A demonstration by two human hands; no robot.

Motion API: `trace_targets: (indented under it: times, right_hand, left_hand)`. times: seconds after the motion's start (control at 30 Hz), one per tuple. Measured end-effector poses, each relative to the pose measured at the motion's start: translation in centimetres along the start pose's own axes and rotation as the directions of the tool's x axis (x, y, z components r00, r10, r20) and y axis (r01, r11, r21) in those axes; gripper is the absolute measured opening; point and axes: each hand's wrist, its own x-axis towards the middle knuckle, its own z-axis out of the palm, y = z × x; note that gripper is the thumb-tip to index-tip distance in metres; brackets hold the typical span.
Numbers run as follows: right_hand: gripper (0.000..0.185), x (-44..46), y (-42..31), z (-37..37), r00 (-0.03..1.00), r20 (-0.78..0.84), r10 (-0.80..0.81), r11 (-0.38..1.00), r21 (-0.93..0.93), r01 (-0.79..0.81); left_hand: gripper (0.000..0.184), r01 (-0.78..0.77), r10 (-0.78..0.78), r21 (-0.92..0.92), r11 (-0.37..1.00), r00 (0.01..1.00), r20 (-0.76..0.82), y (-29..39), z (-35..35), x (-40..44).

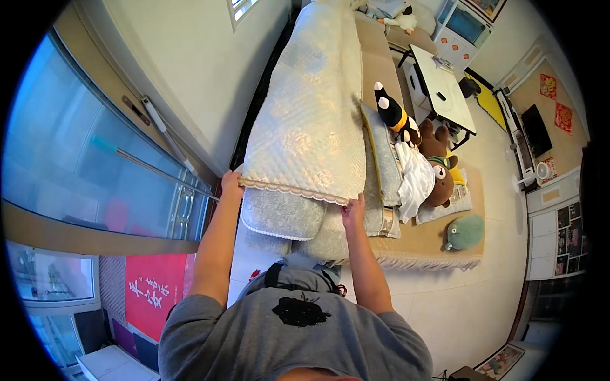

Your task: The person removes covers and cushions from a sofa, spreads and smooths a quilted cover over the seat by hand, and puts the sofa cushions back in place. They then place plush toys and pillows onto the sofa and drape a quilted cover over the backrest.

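Observation:
A long cream quilted cover [305, 108] with a scalloped edge lies stretched over the back of a sofa. At the left end of that edge, my left hand [232, 183] is closed on the cover's corner. My right hand [353, 209] pinches the right corner of the same edge. Beneath the cover, a grey patterned sofa arm [279, 214] shows below the scalloped border. Grey cushions [384, 159] lean just right of the cover.
Plush toys, among them a brown bear [440, 181] and a penguin [393, 114], lie on the beige seat [394, 249] with a round green cushion [465, 232]. A white table [445, 89] stands beyond. Glass sliding doors [95, 152] are at left, with a pole leaning there.

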Motion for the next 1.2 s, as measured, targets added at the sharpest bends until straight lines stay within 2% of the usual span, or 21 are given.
trace_targets:
  times: [0.03,0.07,0.1,0.13,0.23,0.33,0.53,0.6,0.67,0.73,0.83,0.93,1.0,1.07,1.13,1.17,1.2]
  right_hand:
    - [0.058,-0.6,-0.4,-0.3,0.995,0.079,-0.059,0.997,-0.051,0.063]
    - [0.060,-1.2,-0.8,-0.5,0.981,0.160,-0.112,0.987,-0.098,0.129]
    - [0.060,-1.9,-1.2,-0.5,0.980,0.159,-0.116,0.986,-0.098,0.133]
    - [0.058,-2.7,-1.5,-0.7,0.977,0.172,-0.123,0.981,-0.128,0.146]
    - [0.054,-5.9,-1.7,-0.8,0.974,0.179,-0.138,0.966,-0.193,0.172]
    - [0.050,-7.8,-0.3,-2.2,0.976,0.170,-0.132,0.950,-0.259,0.174]
    - [0.045,-9.6,1.9,-6.4,0.988,0.096,-0.117,0.928,-0.345,0.143]
    - [0.044,-9.5,1.7,-7.4,0.990,0.073,-0.121,0.924,-0.355,0.139]
    - [0.043,-9.9,1.0,-8.3,0.987,0.082,-0.135,0.921,-0.356,0.156]
    - [0.042,-11.0,0.0,-8.4,0.986,0.071,-0.151,0.912,-0.374,0.167]
    - [0.043,-11.4,0.1,-9.1,0.983,0.072,-0.168,0.885,-0.429,0.183]
    - [0.046,-11.3,2.8,-10.9,0.993,0.047,-0.112,0.869,-0.481,0.121]
    - [0.050,-9.1,5.2,-12.2,0.999,0.045,-0.030,0.878,-0.477,0.048]
    - [0.053,-7.7,6.6,-12.0,0.997,-0.043,0.061,0.906,-0.417,-0.074]
    - [0.057,-5.0,8.7,-13.1,0.993,-0.063,0.100,0.929,-0.350,-0.116]
    - [0.056,-3.2,9.4,-14.0,0.980,-0.004,0.197,0.955,-0.224,-0.193]
    - [0.056,-2.9,9.3,-13.7,0.957,0.069,0.280,0.957,-0.098,-0.273]
  left_hand:
    - [0.037,0.001,-0.001,-0.001,1.000,1.000,0.005,0.7,-0.2,-1.5]
    - [0.039,-0.158,0.154,0.061,0.986,0.986,0.064,1.0,-0.7,-2.9]
    - [0.041,-0.317,0.302,0.111,0.942,0.944,0.131,1.5,-1.2,-4.2]
    - [0.041,-0.315,0.300,0.112,0.942,0.945,0.132,2.1,-1.7,-5.4]
    - [0.039,-0.478,0.445,0.120,0.870,0.867,0.224,3.9,-3.3,-8.7]
    - [0.039,-0.521,0.496,0.125,0.844,0.848,0.189,3.7,-5.7,-9.2]
    - [0.037,-0.447,0.425,0.185,0.875,0.893,0.145,0.0,-10.9,-10.9]
    - [0.036,-0.415,0.364,0.235,0.879,0.902,0.231,-0.2,-11.0,-12.6]
    - [0.036,-0.444,0.397,0.213,0.870,0.889,0.229,-0.2,-10.6,-14.3]
    - [0.037,-0.449,0.374,0.235,0.862,0.876,0.303,0.4,-10.7,-15.9]
    - [0.039,-0.448,0.370,0.294,0.844,0.884,0.285,0.4,-11.5,-16.4]
    - [0.040,-0.393,0.318,0.322,0.861,0.911,0.261,-1.9,-14.0,-14.1]
    - [0.042,-0.237,0.187,0.378,0.895,0.969,0.164,-4.4,-15.7,-10.9]
    - [0.040,0.050,-0.069,0.203,0.978,0.994,0.084,-6.9,-17.2,-6.4]
    - [0.035,0.310,-0.308,-0.009,0.951,0.948,0.074,-8.8,-17.6,-3.2]
    - [0.035,0.319,-0.318,-0.005,0.948,0.946,0.066,-8.8,-17.1,-3.3]
    - [0.033,0.384,-0.364,-0.077,0.920,0.911,0.191,-8.5,-16.5,-3.8]
